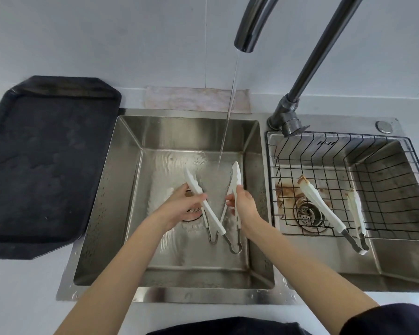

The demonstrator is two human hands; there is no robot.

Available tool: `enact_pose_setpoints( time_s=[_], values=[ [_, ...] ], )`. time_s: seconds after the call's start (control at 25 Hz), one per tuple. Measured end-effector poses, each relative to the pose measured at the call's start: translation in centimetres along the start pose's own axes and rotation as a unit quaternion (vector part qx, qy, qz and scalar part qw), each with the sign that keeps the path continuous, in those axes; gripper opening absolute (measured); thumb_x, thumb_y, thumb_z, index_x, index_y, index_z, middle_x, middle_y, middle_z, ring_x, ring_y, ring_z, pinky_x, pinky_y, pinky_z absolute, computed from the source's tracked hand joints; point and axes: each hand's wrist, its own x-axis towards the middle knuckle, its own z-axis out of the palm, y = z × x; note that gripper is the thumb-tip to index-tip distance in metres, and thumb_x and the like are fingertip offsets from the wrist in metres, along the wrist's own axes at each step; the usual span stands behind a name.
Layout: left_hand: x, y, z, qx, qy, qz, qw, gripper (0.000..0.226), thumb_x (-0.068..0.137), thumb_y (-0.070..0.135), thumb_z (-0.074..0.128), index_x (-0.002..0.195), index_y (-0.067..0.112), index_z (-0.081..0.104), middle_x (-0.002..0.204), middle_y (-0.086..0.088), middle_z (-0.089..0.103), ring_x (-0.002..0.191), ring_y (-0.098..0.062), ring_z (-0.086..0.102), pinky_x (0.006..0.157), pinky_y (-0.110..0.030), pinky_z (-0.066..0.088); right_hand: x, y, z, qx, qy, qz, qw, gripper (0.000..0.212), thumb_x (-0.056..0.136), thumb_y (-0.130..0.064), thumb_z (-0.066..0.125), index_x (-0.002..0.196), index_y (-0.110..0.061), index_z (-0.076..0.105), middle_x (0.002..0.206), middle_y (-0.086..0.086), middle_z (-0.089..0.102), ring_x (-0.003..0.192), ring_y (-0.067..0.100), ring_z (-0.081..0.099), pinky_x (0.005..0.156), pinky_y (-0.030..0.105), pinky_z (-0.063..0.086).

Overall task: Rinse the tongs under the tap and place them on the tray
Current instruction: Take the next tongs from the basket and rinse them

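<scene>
Over the left sink basin each of my hands grips a pair of white tongs. My left hand is shut on the left tongs, whose tips point up and to the left. My right hand is shut on the right tongs, tips close to the water stream that falls from the dark tap. The stream hits the basin floor just left of the right tongs' tips. A black tray lies on the counter left of the sink, with nothing on it.
A black wire basket sits in the right basin with a third pair of white tongs, stained brown at the tips. The tap's base stands between the basins. A folded cloth lies behind the left basin.
</scene>
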Motion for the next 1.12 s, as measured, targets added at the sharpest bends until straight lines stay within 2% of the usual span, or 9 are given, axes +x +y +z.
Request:
enact_pose_setpoints(
  time_s=[0.12, 0.28, 0.4, 0.52, 0.6, 0.72, 0.8, 0.92, 1.12],
  values=[
    [0.8, -1.8, 0.1, 0.011, 0.035, -0.013, 0.999, 0.035, 0.086, 0.002, 0.059, 0.118, 0.014, 0.048, 0.099, -0.008, 0.057, 0.084, -0.016, 0.061, 0.068, -0.023, 0.058, 0.9, 2.0, 0.3, -0.017, 0.007, 0.029, 0.999, 0.043, 0.101, -0.025, 0.024, 0.134, -0.002, 0.039, 0.079, 0.0, 0.057, 0.067, 0.01, 0.049, 0.088, 0.034, 0.043],
    [2.3, -3.6, 0.3, 0.02, 0.09, -0.044, 0.995, 0.045, 0.087, 0.001, 0.057, 0.129, 0.011, 0.044, 0.088, -0.002, 0.058, 0.077, -0.013, 0.06, 0.068, -0.025, 0.054, 1.9, 3.8, 0.4, -0.02, 0.015, 0.073, 0.997, 0.042, 0.101, -0.024, 0.026, 0.138, -0.006, 0.035, 0.111, 0.016, 0.059, 0.087, 0.017, 0.053, 0.086, 0.033, 0.042],
    [3.3, -4.6, 0.6, 0.005, 0.087, -0.075, 0.993, 0.045, 0.088, 0.0, 0.055, 0.131, 0.01, 0.043, 0.091, -0.004, 0.058, 0.078, -0.015, 0.059, 0.076, -0.029, 0.052, 3.2, 5.0, 0.2, -0.044, 0.024, 0.094, 0.994, 0.044, 0.101, -0.026, 0.025, 0.141, -0.01, 0.031, 0.131, 0.018, 0.054, 0.111, 0.026, 0.055, 0.101, 0.038, 0.042],
    [4.4, -5.1, 1.0, -0.014, 0.094, -0.098, 0.991, 0.046, 0.09, -0.002, 0.052, 0.133, 0.009, 0.042, 0.097, -0.007, 0.058, 0.084, -0.018, 0.059, 0.077, -0.03, 0.052, 4.8, 6.2, 0.2, -0.049, 0.038, 0.118, 0.991, 0.043, 0.1, -0.027, 0.025, 0.141, -0.014, 0.033, 0.131, 0.016, 0.054, 0.12, 0.03, 0.053, 0.101, 0.04, 0.04],
    [5.0, -5.4, 1.2, -0.007, 0.112, -0.105, 0.988, 0.047, 0.09, -0.001, 0.051, 0.135, 0.007, 0.041, 0.107, -0.011, 0.057, 0.094, -0.023, 0.057, 0.075, -0.028, 0.05, 5.2, 6.6, 0.2, -0.036, 0.045, 0.129, 0.99, 0.042, 0.1, -0.026, 0.026, 0.14, -0.014, 0.034, 0.122, 0.016, 0.056, 0.114, 0.03, 0.056, 0.095, 0.039, 0.042],
    [6.0, -6.0, 1.3, 0.007, 0.133, -0.11, 0.985, 0.048, 0.089, 0.0, 0.051, 0.136, 0.008, 0.042, 0.111, -0.016, 0.058, 0.096, -0.026, 0.057, 0.069, -0.024, 0.048, 5.9, 7.0, 0.4, -0.036, 0.04, 0.148, 0.988, 0.039, 0.1, -0.023, 0.029, 0.136, -0.011, 0.037, 0.115, 0.017, 0.056, 0.106, 0.028, 0.056, 0.1, 0.039, 0.043],
    [6.4, -6.4, 1.1, 0.023, 0.144, -0.113, 0.983, 0.049, 0.088, -0.001, 0.051, 0.135, 0.009, 0.043, 0.109, -0.015, 0.058, 0.097, -0.026, 0.056, 0.078, -0.029, 0.049, 6.2, 7.4, 0.6, -0.049, 0.022, 0.163, 0.985, 0.041, 0.098, -0.026, 0.033, 0.135, -0.011, 0.04, 0.117, 0.013, 0.055, 0.106, 0.025, 0.053, 0.103, 0.04, 0.043],
    [6.6, -6.7, 0.8, 0.04, 0.152, -0.111, 0.981, 0.047, 0.086, 0.0, 0.052, 0.132, 0.01, 0.047, 0.12, -0.018, 0.06, 0.103, -0.026, 0.057, 0.098, -0.037, 0.045, 6.6, 7.8, 1.1, -0.079, -0.007, 0.17, 0.982, 0.044, 0.091, -0.031, 0.039, 0.132, -0.016, 0.043, 0.126, 0.007, 0.057, 0.114, 0.026, 0.052, 0.099, 0.038, 0.042],
    [6.5, -6.5, 0.8, 0.022, 0.16, -0.101, 0.982, 0.039, 0.088, -0.001, 0.048, 0.125, 0.006, 0.051, 0.116, -0.015, 0.061, 0.102, -0.026, 0.058, 0.097, -0.039, 0.045, 6.2, 7.3, 1.4, -0.112, -0.022, 0.165, 0.98, 0.05, 0.087, -0.03, 0.036, 0.134, -0.013, 0.039, 0.128, 0.008, 0.054, 0.111, 0.026, 0.053, 0.1, 0.038, 0.043]
  ],
)
